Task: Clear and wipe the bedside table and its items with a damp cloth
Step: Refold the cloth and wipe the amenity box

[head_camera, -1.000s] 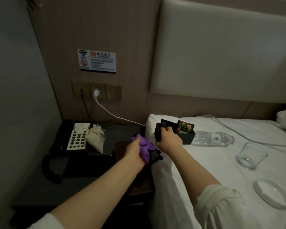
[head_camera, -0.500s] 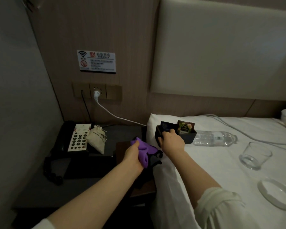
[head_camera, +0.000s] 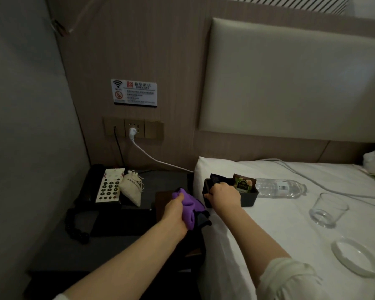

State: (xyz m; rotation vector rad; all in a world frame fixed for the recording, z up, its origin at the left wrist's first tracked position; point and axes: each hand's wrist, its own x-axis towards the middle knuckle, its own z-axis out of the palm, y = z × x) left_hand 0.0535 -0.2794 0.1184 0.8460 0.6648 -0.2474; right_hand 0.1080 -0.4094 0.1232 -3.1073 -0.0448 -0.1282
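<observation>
At the edge of a white bed point(head_camera: 268, 230), a person's right hand point(head_camera: 224, 197) closes its grip on the near rim of a small black box point(head_camera: 250, 197) that sits on the sheet and holds upright sachets. Just beside it, at about nine o'clock from the box, the left hand point(head_camera: 174, 210) holds a bunched purple cloth point(head_camera: 191, 207) in a tight grip, above the gap between the bed and a dark desk point(head_camera: 108, 245). On the desk, at ten o'clock from the left hand, a black telephone point(head_camera: 105, 186) with a pale keypad lies flat, and a small cream drawstring pouch point(head_camera: 132, 187) leans against its right side. On the bed, at three o'clock from the box and touching it, a clear water bottle point(head_camera: 279, 188) lies on its side. Farther right, at four o'clock, a glass tumbler point(head_camera: 328, 210) stands upright, and a shallow white dish point(head_camera: 355, 257) lies nearer the viewer. A white cable point(head_camera: 152, 158) runs from a wall socket toward the bed.
</observation>
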